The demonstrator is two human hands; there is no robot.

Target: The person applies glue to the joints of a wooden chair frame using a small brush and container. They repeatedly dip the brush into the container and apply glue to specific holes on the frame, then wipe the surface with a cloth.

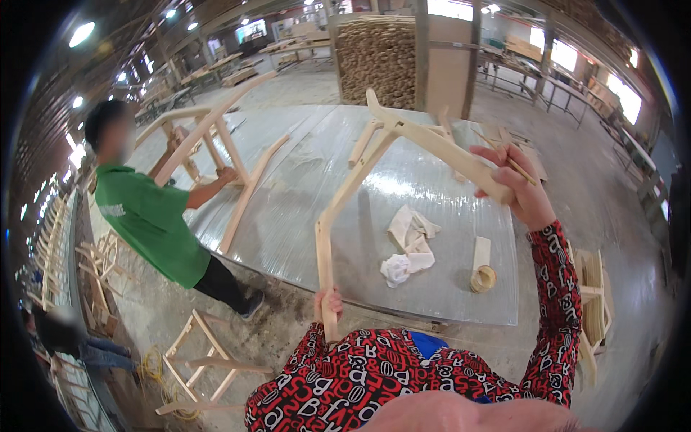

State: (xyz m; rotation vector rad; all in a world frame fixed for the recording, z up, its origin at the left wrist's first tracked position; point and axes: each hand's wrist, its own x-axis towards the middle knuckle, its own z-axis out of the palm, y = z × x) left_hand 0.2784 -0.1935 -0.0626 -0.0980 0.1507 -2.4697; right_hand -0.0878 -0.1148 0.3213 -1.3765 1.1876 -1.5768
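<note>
Over the table I hold a pale wooden chair frame part (360,167), made of angled bars joined near the top. My left hand (329,305) is closed round its lower leg, close to my body. At the right end of the upper bar, my right hand (524,189) has its fingers curled on the wood. A thin wooden stick (520,171) is also pinched in the fingers of that hand. Below the frame lie a cream cloth (412,232) and a crumpled white cloth (396,271). A small open jar of yellowish paste (484,279) stands by a flat pale strip (482,250).
The plastic-covered table (302,187) spreads ahead of me. At its left, a co-worker in a green shirt (147,216) handles another wooden frame (216,137). A loose bent bar (248,191) lies between us. Wooden frames stand on the floor at left (209,360) and right (592,302).
</note>
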